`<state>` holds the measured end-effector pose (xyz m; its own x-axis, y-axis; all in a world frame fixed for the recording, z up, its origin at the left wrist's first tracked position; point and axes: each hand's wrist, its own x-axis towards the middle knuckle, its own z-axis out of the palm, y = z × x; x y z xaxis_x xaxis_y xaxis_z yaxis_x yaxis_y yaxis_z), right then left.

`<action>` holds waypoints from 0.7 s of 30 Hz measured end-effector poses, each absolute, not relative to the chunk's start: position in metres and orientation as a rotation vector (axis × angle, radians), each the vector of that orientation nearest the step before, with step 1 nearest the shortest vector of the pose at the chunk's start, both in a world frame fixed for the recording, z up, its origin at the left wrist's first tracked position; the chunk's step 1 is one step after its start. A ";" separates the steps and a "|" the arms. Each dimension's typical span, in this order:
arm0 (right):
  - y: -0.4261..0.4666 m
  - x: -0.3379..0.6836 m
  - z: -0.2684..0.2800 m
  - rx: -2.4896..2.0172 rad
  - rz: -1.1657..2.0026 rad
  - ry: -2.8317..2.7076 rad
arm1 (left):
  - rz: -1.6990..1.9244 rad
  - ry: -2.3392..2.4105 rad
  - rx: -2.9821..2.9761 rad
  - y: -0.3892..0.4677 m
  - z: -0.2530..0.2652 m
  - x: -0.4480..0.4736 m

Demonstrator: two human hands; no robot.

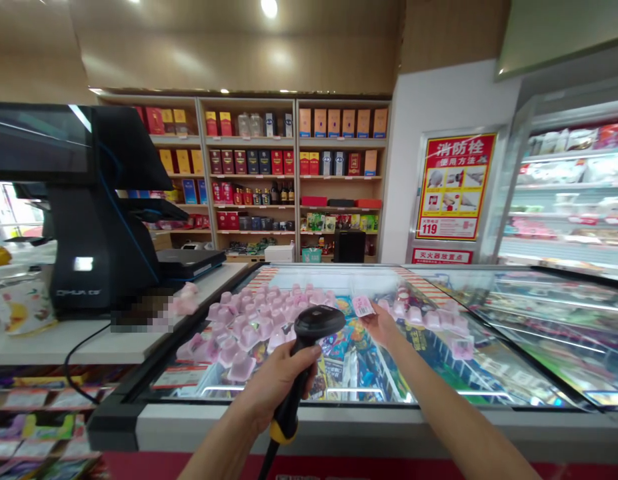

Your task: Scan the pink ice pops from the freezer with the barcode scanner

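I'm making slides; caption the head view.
Left hand grips a black scanner, right hand holds a pink cup, above a glass-topped case scattered with more cups.

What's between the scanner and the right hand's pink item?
Head view: between scanner and pink item, just freezer glass with colourful packets visible beneath.

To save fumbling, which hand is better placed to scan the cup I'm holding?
Left, I'd say. Your left hand grips the scanner, its head just left of the cup. Your right hand is busy holding that cup, label facing you.
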<state>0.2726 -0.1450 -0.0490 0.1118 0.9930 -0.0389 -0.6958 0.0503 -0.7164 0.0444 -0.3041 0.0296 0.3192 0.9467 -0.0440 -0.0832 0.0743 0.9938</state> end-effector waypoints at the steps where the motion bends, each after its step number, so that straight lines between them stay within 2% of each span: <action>1: -0.147 0.273 -0.048 -0.679 1.380 -0.553 | 0.974 0.928 1.239 -0.307 0.032 0.046; 7: -0.151 0.278 -0.048 -0.791 1.211 -0.759 | 0.968 0.930 1.271 -0.316 0.039 0.054; 10: -0.149 0.282 -0.052 -0.965 0.975 -0.945 | 0.974 0.925 1.265 -0.314 0.038 0.053; 13: -0.148 0.285 -0.058 -1.185 0.609 -1.152 | 1.013 0.969 1.248 -0.309 0.036 0.047; 17: -0.150 0.287 -0.067 -1.509 -0.109 -1.563 | 1.035 1.052 1.235 -0.301 0.031 0.034; 21: -0.149 0.298 -0.076 -1.706 -0.451 -1.713 | 1.048 1.058 1.170 -0.295 0.026 0.022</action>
